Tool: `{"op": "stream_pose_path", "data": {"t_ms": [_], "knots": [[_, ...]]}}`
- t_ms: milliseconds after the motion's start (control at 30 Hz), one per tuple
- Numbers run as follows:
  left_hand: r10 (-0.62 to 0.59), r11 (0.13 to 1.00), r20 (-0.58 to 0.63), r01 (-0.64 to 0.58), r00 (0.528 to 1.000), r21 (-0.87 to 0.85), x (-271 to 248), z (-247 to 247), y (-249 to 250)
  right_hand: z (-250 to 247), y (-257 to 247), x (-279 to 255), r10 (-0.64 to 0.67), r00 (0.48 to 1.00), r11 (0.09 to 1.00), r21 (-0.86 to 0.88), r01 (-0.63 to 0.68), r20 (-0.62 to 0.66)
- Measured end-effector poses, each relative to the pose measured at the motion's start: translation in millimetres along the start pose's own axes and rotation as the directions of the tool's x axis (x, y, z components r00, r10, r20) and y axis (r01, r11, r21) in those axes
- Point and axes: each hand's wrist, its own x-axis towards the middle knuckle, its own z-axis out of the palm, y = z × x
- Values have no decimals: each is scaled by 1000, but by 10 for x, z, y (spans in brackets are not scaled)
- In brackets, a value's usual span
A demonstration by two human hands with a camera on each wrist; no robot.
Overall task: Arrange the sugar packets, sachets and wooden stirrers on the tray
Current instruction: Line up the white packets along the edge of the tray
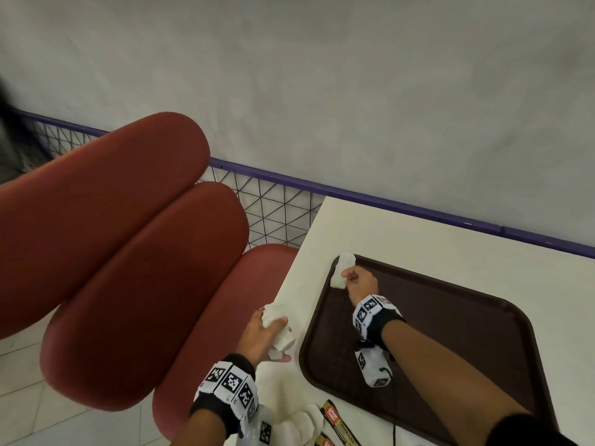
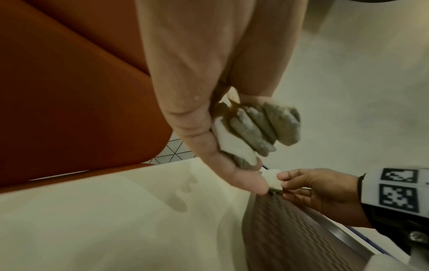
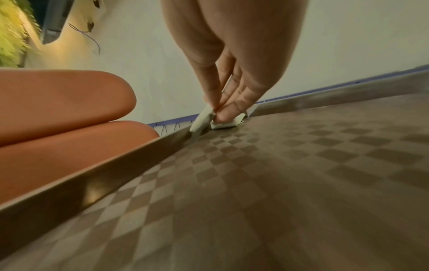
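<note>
Loose white sugar packets (image 1: 302, 424) lie nearest, on the table. Left hand (image 1: 262, 338) clutches a bunch (image 1: 277, 329); right hand (image 1: 360, 280) pinches one packet (image 1: 343, 272) at the tray (image 1: 467, 333) corner. Light, crushable paper, probably slippery stacked: best pinched edgewise.

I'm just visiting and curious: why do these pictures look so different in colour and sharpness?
Head view: dim and even, with the seat cushions bulging from the wide lens. Left wrist view: yellowish, the left hand huge and soft, its white packets shadowed grey. Right wrist view: the tray smears toward the lower edge, and glare streaks its rim.
</note>
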Motion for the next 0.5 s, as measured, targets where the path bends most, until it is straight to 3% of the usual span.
{"op": "stream_pose_path", "data": {"t_ms": [167,333,500], "knots": [[-5,1000,-5,5,1000,0,31,-92,3,48,-10,96,0,1000,991,-133,3,24],[-19,999,42,20,999,-29,-17,-88,54,18,-90,95,19,977,943,-328,53,211],[-7,1000,119,9,993,-8,-76,-55,112,-33,-124,11,10,980,945,-322,56,199]]}}
